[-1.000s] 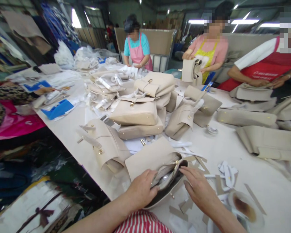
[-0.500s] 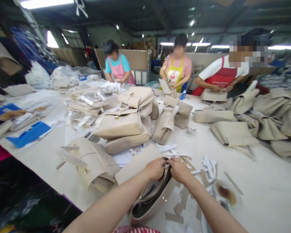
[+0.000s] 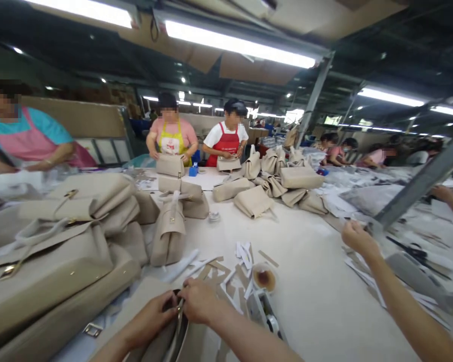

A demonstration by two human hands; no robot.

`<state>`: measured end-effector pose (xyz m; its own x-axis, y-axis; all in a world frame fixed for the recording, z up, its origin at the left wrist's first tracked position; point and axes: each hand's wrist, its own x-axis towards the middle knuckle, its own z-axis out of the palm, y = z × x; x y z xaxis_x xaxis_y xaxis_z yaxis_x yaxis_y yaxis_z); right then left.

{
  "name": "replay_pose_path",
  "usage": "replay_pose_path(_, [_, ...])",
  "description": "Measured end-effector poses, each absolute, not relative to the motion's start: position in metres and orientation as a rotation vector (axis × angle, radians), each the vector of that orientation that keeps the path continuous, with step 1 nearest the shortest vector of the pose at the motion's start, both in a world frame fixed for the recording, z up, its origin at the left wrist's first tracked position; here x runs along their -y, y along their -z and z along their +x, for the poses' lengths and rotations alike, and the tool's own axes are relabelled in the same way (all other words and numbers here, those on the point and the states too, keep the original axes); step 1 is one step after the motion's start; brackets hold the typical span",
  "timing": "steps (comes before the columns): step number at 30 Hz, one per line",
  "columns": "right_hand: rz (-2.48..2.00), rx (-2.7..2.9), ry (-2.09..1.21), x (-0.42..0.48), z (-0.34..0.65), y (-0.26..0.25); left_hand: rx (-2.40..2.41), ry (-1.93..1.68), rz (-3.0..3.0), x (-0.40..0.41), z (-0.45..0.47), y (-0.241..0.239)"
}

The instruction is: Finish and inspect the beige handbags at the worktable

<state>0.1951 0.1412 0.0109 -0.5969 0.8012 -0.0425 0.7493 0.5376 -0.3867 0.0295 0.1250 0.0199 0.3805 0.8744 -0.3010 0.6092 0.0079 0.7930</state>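
Head's swung up & right since a sec ago, but both hands, left hand (image 3: 151, 318) and right hand (image 3: 200, 300), still pinch the handbag (image 3: 166, 339) opening shut-ish by the table (image 3: 305, 281) edge.

Beige handbag (image 3: 151, 347); beige bag stack (image 3: 60, 241); red apron (image 3: 226, 143)

Your bag (image 3: 162, 342) runs off the bottom edge, so you see only its open mouth. Your left hand (image 3: 151, 319) and right hand (image 3: 198, 301) cover the clasp between them. At lower left, the stacked bags (image 3: 49, 281) are cut by the frame. Workers at far right blur together.
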Motion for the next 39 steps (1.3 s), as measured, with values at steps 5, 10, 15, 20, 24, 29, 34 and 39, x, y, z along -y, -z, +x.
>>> replay_pose_path(5, [-1.346,2.639,-0.542,-0.143,0.193,-0.012,-1.356,-0.259,1.960,-0.131,0.030,-0.029])
replay_pose_path(10, [-1.392,2.649,-0.546,-0.145,0.192,-0.018,-1.561,-0.038,2.298,-0.126,0.035,-0.042])
replay_pose_path(15, [-1.424,2.628,-0.590,-0.138,0.192,-0.026,-1.470,-0.012,2.530,-0.105,0.038,-0.047])
replay_pose_path(20, [-1.445,2.645,-0.566,-0.142,0.190,-0.022,-1.466,0.056,2.529,-0.079,0.017,-0.038])
replay_pose_path(24, [-1.472,2.669,-0.519,-0.146,0.188,-0.020,-1.438,0.072,2.573,-0.036,-0.009,-0.039])
replay_pose_path(29, [-1.457,2.682,-0.512,-0.143,0.188,-0.021,-1.525,-0.107,2.624,0.030,-0.037,-0.040])
replay_pose_path(34, [-1.407,2.692,-0.555,-0.141,0.184,-0.017,-1.654,-0.261,2.451,0.059,-0.040,-0.047])
replay_pose_path(39, [-1.272,2.559,-0.711,-0.143,0.199,-0.003,-1.953,-0.669,1.635,0.080,-0.048,-0.034])
